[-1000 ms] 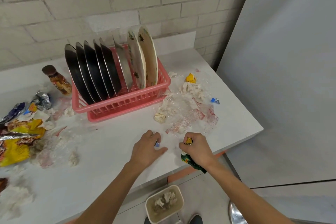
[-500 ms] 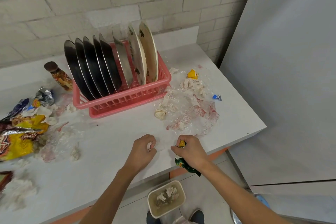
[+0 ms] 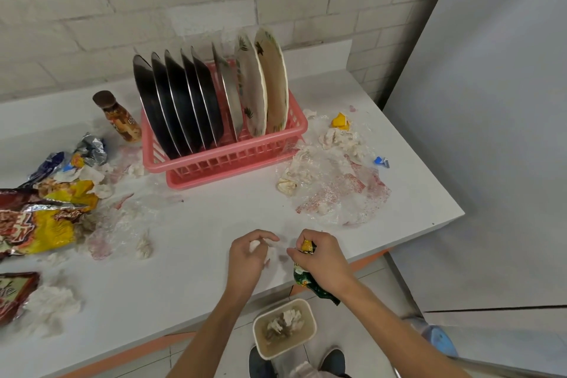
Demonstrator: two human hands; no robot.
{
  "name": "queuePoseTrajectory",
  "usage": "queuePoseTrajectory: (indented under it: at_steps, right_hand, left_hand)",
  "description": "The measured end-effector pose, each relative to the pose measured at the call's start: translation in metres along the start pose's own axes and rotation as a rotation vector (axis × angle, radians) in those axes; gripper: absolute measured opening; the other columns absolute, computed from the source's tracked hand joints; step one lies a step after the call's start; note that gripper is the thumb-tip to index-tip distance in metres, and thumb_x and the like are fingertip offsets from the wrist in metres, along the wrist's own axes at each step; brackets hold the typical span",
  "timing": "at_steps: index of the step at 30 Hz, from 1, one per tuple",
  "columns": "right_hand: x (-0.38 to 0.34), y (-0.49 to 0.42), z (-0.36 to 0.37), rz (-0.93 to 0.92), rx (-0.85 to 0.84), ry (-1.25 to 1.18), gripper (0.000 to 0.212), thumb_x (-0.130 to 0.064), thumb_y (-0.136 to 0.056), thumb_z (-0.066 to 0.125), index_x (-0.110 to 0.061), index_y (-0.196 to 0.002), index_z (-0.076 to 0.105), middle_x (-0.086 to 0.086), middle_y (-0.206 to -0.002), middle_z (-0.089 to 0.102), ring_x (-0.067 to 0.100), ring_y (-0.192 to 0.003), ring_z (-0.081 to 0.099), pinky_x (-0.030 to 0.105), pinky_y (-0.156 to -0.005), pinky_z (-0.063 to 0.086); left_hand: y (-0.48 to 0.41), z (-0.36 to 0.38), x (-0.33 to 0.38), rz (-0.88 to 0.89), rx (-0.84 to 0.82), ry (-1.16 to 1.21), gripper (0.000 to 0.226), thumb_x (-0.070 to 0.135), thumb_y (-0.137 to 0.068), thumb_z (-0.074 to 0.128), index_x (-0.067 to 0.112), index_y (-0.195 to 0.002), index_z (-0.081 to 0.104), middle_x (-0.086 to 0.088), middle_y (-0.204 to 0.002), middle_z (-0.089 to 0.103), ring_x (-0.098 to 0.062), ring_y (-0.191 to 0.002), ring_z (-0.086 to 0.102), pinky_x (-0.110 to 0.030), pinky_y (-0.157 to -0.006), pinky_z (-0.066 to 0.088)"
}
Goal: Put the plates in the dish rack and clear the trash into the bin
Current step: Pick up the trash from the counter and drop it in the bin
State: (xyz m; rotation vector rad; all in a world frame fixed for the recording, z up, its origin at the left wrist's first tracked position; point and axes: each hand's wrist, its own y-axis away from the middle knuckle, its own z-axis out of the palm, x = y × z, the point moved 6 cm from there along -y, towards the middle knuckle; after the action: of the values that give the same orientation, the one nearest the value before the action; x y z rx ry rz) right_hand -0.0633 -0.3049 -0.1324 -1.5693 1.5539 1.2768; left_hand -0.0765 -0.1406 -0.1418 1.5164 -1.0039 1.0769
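Standing in one rack, eight plates; left grip pinches one scrap, right grip one wrapper.

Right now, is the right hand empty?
No, the right hand grips a crumpled green and yellow wrapper, while the left hand pinches a white scrap.

White table — pink dish rack, bottle, wrappers, tissue scraps.

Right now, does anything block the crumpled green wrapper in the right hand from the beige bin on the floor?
Nothing visible does. The right hand grips the crumpled green foil wrapper at the white table's front edge; the open beige plastic bin stands on the floor below, slightly left.
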Motion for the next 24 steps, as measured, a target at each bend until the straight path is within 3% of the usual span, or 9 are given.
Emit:
queuePoseTrajectory:
  at_steps: [4,9,14,17,20,24]
  right_hand:
    - [-0.007,0.01,0.009,-0.027,0.038,-0.042,0.029,-0.02,-0.083,0.074,-0.019,-0.063,0.053,-0.01,-0.053,0.045,0.007,-0.053,0.039,0.021,-0.054,0.033]
    - [-0.008,0.023,0.025,0.005,0.066,-0.063,0.027,-0.018,-0.084,0.074,-0.016,-0.064,0.055,-0.01,-0.055,0.049,0.006,-0.054,0.044,0.018,-0.056,0.038]
    - [-0.006,0.036,0.036,0.044,0.094,-0.035,0.026,-0.017,-0.085,0.072,-0.009,-0.067,0.055,-0.003,-0.057,0.05,0.007,-0.055,0.044,0.018,-0.056,0.038]
    - [-0.003,0.045,0.034,0.046,0.122,-0.029,0.023,-0.013,-0.085,0.07,-0.008,-0.068,0.055,0.006,-0.057,0.051,0.008,-0.055,0.046,0.02,-0.056,0.039]
    - [0.0,0.056,0.033,0.063,0.147,-0.044,0.023,-0.011,-0.086,0.069,-0.007,-0.068,0.055,0.0,-0.055,0.05,0.008,-0.054,0.046,0.018,-0.056,0.039]
    - [-0.001,0.071,0.029,0.059,0.163,-0.104,0.026,-0.02,-0.092,0.065,-0.011,-0.071,0.054,0.003,-0.057,0.051,0.011,-0.056,0.048,0.022,-0.057,0.041]
  left_hand:
    - [0.007,-0.012,-0.009,-0.148,0.035,0.142,0.026,0.01,-0.055,0.039,0.005,-0.056,0.065,-0.008,-0.063,0.058,-0.019,-0.06,0.046,-0.023,-0.049,0.035]
    - [0.014,-0.022,-0.013,-0.278,-0.024,0.448,0.009,0.015,-0.055,0.047,0.006,-0.055,0.045,-0.005,-0.056,0.04,-0.015,-0.047,0.027,-0.021,-0.045,0.025]
    - [0.023,-0.026,-0.022,-0.296,-0.109,0.267,0.037,0.024,-0.088,0.065,0.016,-0.059,0.043,0.001,-0.06,0.039,-0.011,-0.051,0.034,-0.022,-0.05,0.031]
    - [0.029,-0.021,-0.022,-0.203,-0.168,0.138,0.034,0.018,-0.087,0.07,0.017,-0.06,0.05,0.006,-0.056,0.045,-0.007,-0.053,0.041,-0.022,-0.053,0.036]
    - [0.04,-0.016,-0.016,-0.105,-0.184,0.036,0.03,0.014,-0.088,0.069,0.015,-0.063,0.054,0.011,-0.053,0.053,-0.004,-0.053,0.048,-0.016,-0.056,0.04]
    - [0.06,-0.011,-0.024,-0.228,-0.18,0.191,0.038,0.023,-0.096,0.059,0.009,-0.063,0.046,-0.005,-0.056,0.038,-0.012,-0.048,0.032,-0.023,-0.046,0.023]
